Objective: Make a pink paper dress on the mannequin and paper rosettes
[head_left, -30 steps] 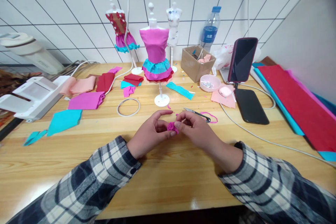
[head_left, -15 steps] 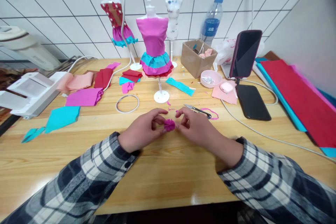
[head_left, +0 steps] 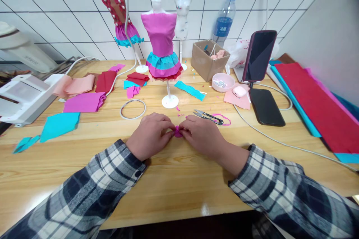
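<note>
Between my two hands is a small ruffled magenta crepe paper flower (head_left: 177, 133), partly covered by the fingertips. My left hand (head_left: 153, 134) pinches its left side between thumb and fingers. From the other side my right hand (head_left: 202, 134) pinches it too, fingers closed. Just beyond the right hand lie thread snips (head_left: 209, 116) with dark handles, beside a curled pink paper strip (head_left: 224, 119). Straight ahead stands a small dress form (head_left: 159, 33) wearing a magenta top and a skirt of blue, magenta and red tiers.
A white ring (head_left: 133, 109) lies left of the stand's base. Folded papers (head_left: 84, 102) cover the left side. Behind are a cardboard box (head_left: 209, 63), a bead bowl (head_left: 223, 83) and a water bottle (head_left: 224, 22). Phones (head_left: 266, 107) and a cable (head_left: 280, 143) occupy the right.
Both hands have closed in on the paper flower, with fingers that were loosely spread now pinching it from both sides. The whole view has shifted slightly.
</note>
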A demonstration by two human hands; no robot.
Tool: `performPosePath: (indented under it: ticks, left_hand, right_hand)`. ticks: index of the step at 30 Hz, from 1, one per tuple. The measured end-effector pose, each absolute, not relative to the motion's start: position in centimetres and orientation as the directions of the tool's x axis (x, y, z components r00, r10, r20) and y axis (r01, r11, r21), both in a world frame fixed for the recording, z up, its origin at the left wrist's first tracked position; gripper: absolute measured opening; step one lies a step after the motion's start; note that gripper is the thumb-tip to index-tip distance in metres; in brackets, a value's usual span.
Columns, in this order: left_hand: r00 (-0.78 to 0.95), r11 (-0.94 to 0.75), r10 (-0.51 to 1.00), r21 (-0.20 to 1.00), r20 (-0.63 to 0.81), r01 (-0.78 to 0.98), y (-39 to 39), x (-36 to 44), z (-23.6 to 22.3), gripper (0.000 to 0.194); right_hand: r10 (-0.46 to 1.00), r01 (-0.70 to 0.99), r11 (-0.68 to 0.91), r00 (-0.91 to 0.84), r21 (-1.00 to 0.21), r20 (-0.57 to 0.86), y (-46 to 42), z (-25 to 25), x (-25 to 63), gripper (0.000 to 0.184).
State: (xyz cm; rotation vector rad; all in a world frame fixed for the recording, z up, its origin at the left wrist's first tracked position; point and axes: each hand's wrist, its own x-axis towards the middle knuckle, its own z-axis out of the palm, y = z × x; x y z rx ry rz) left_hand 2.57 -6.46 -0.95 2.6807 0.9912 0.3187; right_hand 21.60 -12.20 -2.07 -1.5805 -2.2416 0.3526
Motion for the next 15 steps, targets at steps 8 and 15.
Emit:
performPosePath:
  ticks: [8,15]
  left_hand:
    - [0.728,-0.704,0.678,0.377,0.102,0.602,-6.75,2.71,-0.95,0.014]
    - [0.749,-0.743,0.657,0.241,0.085,0.624,-7.02,2.98,-0.83,0.017]
  right_hand:
    - [0.961,0.855,0.275,-0.250,-0.440,0.115,-12.19,-2.04,21.44,0.009]
    - [0.936,0.854,0.347,-0.341,-0.388,0.087,-12.12,-1.80,21.93,0.016]
